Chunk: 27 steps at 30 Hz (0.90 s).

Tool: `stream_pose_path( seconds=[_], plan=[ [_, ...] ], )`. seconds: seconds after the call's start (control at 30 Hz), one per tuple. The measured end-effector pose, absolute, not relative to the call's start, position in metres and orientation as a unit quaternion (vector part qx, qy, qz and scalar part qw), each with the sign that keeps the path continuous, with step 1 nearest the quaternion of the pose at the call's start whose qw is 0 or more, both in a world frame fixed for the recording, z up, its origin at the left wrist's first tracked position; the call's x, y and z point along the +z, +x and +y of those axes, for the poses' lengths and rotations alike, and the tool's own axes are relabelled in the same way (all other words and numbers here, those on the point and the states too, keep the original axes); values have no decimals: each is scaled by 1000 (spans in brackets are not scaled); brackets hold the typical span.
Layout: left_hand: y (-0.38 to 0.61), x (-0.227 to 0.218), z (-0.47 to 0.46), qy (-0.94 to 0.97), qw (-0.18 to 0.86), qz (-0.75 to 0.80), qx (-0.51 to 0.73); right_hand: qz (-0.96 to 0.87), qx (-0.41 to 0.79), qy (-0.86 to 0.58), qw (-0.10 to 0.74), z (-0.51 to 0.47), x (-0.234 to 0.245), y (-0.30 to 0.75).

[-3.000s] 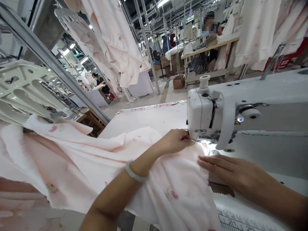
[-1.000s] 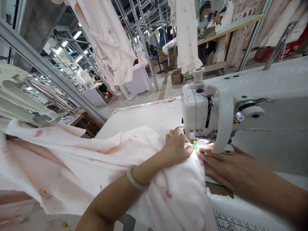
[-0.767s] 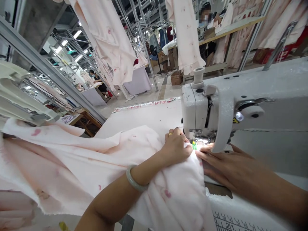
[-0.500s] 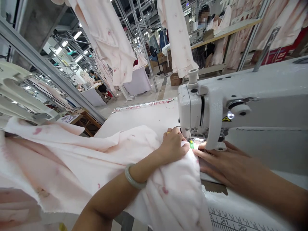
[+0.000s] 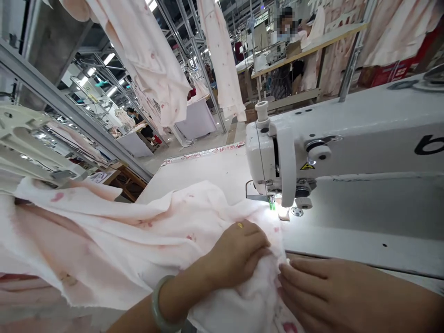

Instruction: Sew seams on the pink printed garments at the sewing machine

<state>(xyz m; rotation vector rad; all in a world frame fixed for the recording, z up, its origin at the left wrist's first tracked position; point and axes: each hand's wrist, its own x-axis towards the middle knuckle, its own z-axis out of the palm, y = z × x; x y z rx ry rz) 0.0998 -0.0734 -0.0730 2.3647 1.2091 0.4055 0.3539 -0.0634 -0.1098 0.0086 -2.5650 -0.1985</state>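
Left grip: the left grip point(image 5: 239, 254) lies back upward on the cloth, fingers curled; I cannot tell whether they pinch it.
Right grip: the right grip point(image 5: 322, 291) has its fingertips together on the cloth's right edge, and seems to be clamped on it.
Cloth: the pale pink cloth point(image 5: 166, 231) is under the left grip and spreads far to its left; its upper corner reaches the presser foot point(image 5: 271, 200).
Machine: the sewing machine point(image 5: 347, 125) stands beyond both grips, its foot ahead of the left grip and slightly to the right.
Desk: the white desk point(image 5: 208, 171) is bare beyond the left grip.
Progress: in my judgement, work is underway; the edge between foot and right grip seems not yet stitched. Finished stitches I cannot make out.
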Motion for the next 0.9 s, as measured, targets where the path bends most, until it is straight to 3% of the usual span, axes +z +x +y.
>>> stream_pose_path(
  seconds=[0.17, 0.57, 0.9],
  plan=[
    [99, -71, -66, 810, 256, 450, 275, -955, -69, -20, 288, -65, -108, 353],
    [104, -96, -66, 909, 136, 341, 197, -957, 20, -23, 287, -52, -107, 357],
    [107, -105, -21, 911, 125, 353, 170, -936, -47, -68, 342, -30, -112, 362]
  ],
)
